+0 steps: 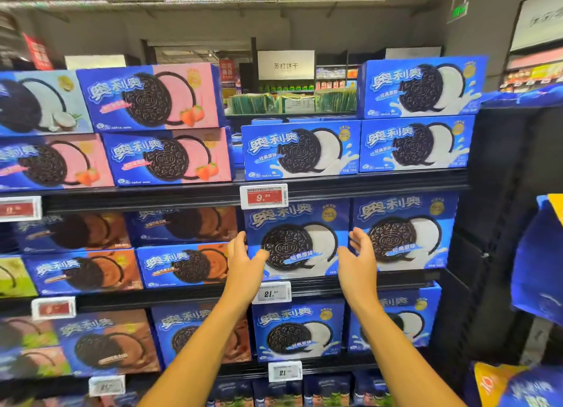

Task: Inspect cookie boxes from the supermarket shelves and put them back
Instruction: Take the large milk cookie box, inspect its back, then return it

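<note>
A large blue cookie box (297,239) with a dark sandwich cookie and white cream on its front stands upright on the middle shelf (396,277). My left hand (243,266) is raised at the box's left edge, fingers relaxed, thumb over its lower left corner. My right hand (358,257) hovers at the box's right edge, fingers spread and slightly bent. Neither hand grips the box; whether they touch it I cannot tell.
A like blue box (402,230) stands right beside it. Brown chocolate-flavour boxes (182,266) sit to the left, pink strawberry boxes (170,156) above. Price tags (263,195) hang on the shelf rails. A dark shelf upright (499,224) and blue packages (536,263) close the right side.
</note>
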Motion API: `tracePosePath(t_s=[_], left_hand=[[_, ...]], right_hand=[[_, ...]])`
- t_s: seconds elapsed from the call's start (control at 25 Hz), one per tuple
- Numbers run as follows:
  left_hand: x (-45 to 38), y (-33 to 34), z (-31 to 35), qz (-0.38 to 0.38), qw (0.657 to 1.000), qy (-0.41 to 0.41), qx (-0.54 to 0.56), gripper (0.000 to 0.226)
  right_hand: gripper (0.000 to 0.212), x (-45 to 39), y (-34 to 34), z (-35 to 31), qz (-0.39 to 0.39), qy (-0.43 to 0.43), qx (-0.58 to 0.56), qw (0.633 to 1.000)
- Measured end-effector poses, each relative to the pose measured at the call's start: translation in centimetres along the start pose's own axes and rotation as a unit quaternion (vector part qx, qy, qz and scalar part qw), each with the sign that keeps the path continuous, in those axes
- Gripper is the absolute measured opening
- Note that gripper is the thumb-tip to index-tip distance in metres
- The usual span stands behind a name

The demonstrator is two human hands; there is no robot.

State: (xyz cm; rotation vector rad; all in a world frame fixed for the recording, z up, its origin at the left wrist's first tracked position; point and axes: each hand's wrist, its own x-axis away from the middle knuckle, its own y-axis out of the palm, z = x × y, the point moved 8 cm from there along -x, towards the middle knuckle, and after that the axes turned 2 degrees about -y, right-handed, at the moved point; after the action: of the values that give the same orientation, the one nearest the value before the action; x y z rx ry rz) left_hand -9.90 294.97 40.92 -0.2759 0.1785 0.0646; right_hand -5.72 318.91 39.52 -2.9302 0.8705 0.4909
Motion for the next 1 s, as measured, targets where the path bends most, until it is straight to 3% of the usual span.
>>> tracePosePath(t_s=[0.68,1.0], left_hand=[[-0.9,0.2,0.1,0.006,0.998,-0.038,0.049,0.077],[-0.4,0.0,0.8,0.009,0.996,-0.033,0.076,0.067]], right_hand=[[0.059,-0.5,-0.1,0.2,-0.02,-0.002,-0.01,1.0],[0.058,-0.7,0.0,-0.3,-0.035,-0.001,-0.004,0.999]])
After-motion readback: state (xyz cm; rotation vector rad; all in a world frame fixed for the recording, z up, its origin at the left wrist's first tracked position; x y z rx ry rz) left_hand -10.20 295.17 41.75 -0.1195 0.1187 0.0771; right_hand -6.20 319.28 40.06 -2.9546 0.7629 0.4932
